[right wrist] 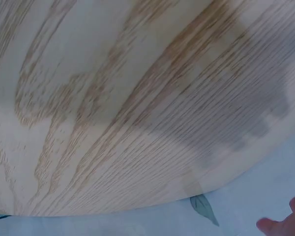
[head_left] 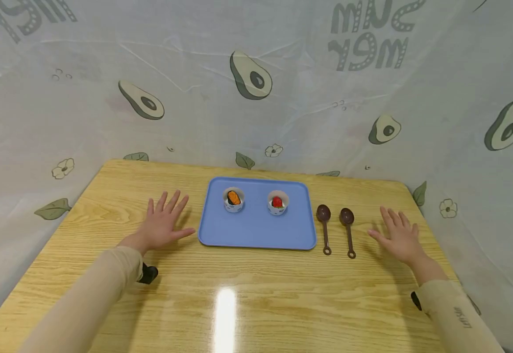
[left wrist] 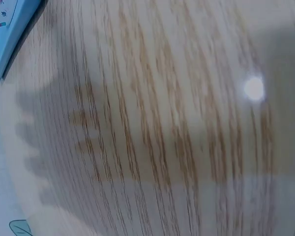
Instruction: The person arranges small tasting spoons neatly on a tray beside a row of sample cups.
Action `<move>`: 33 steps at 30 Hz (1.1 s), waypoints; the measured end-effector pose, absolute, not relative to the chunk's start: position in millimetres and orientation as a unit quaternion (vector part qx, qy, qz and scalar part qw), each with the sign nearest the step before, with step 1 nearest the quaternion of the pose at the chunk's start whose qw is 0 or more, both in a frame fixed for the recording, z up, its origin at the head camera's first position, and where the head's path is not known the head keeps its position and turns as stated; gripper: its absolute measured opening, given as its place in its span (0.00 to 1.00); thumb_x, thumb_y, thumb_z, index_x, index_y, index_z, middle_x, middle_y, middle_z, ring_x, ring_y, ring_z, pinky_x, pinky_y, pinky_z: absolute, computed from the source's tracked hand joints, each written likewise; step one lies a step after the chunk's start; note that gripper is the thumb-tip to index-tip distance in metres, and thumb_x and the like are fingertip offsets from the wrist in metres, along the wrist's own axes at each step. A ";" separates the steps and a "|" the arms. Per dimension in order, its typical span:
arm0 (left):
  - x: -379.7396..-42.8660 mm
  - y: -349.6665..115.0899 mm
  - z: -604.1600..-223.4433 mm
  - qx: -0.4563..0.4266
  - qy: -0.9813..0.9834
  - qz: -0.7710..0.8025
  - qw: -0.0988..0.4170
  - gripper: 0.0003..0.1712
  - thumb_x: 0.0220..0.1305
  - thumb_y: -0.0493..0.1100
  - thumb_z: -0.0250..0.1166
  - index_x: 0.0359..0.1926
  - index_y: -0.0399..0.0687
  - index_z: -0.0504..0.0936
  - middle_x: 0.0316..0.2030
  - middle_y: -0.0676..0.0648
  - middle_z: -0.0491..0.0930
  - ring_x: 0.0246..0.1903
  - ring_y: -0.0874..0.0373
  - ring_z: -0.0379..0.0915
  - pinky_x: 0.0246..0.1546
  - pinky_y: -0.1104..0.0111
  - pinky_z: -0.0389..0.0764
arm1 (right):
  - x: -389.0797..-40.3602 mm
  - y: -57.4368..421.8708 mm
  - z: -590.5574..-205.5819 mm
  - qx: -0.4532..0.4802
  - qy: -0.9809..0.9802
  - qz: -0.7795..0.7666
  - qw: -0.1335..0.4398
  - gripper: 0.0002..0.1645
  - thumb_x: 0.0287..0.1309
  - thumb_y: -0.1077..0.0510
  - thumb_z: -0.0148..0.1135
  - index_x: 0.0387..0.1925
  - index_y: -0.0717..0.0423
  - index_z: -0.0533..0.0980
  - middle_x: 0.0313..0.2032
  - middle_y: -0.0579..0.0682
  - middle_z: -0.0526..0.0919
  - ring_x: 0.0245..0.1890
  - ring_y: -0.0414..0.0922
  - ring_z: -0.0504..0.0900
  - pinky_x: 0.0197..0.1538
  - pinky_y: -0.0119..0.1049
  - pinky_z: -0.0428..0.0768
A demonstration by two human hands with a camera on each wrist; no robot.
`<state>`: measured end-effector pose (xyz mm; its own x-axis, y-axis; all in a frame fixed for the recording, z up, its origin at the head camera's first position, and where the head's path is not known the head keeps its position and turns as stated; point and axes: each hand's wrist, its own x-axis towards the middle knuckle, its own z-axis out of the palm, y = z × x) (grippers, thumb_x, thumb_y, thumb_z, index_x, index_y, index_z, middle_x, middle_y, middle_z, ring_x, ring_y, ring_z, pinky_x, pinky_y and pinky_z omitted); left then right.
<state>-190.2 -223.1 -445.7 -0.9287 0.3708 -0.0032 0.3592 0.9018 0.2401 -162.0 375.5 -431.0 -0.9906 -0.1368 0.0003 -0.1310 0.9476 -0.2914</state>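
Observation:
My left hand (head_left: 164,225) is spread palm down over the table, left of a blue tray (head_left: 256,235), and holds nothing. On the tray stand two small patterned cups: the left cup (head_left: 234,208) has an orange-topped sushi piece (head_left: 233,197) in it, the right cup (head_left: 277,211) a red-topped piece (head_left: 277,201). Two brown spoons lie to the right of the tray, a nearer-to-tray spoon (head_left: 324,214) and an outer spoon (head_left: 347,217), bowls pointing away. Beyond them my right hand (head_left: 401,240) is also spread and bare. Its fingertips (right wrist: 280,223) show at the right wrist view's corner.
A wooden table (head_left: 256,279) carries everything, with a bright light reflection near its front. Behind it and at both sides hangs a pale curtain (head_left: 185,113) printed with avocados, leaves and flowers. Dark straps or cameras sit at both wrists.

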 end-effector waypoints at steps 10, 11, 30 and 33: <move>-190.6 -211.5 -450.1 0.196 0.971 0.129 0.044 0.54 0.57 0.68 0.58 0.73 0.42 0.48 0.72 0.34 0.41 0.69 0.28 0.32 0.61 0.31 0.33 | -162.2 354.4 -420.7 -0.078 0.986 -0.143 0.015 0.47 0.64 0.36 0.48 0.70 0.65 0.50 0.63 0.75 0.58 0.61 0.74 0.55 0.56 0.72 0.55; -190.5 -210.2 -450.7 0.197 0.971 0.130 0.045 0.55 0.57 0.68 0.58 0.73 0.41 0.48 0.72 0.34 0.42 0.69 0.28 0.32 0.61 0.31 0.33 | -162.1 351.9 -419.6 -0.079 0.986 -0.146 0.018 0.47 0.64 0.36 0.48 0.70 0.66 0.51 0.62 0.76 0.58 0.61 0.74 0.55 0.56 0.71 0.55; -190.6 -187.8 -458.3 0.226 0.964 0.128 0.061 0.56 0.54 0.70 0.59 0.72 0.40 0.50 0.72 0.34 0.46 0.69 0.29 0.36 0.61 0.31 0.39 | -167.6 314.9 -415.6 -0.039 0.974 -0.217 0.053 0.44 0.65 0.34 0.43 0.64 0.68 0.60 0.51 0.70 0.75 0.49 0.62 0.75 0.46 0.55 0.75; -191.4 -185.9 -459.6 0.226 0.964 0.126 0.067 0.57 0.54 0.70 0.59 0.72 0.40 0.50 0.72 0.35 0.45 0.69 0.30 0.35 0.61 0.32 0.38 | -168.2 308.1 -414.1 -0.031 0.971 -0.228 0.061 0.44 0.65 0.33 0.42 0.64 0.67 0.62 0.48 0.69 0.77 0.46 0.60 0.78 0.42 0.52 0.76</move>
<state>-191.4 -185.9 -459.6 -0.8884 0.4532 -0.0730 0.4192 0.8658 0.2731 -168.2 308.1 -414.1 -0.9907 -0.0884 -0.1036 -0.0329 0.8936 -0.4476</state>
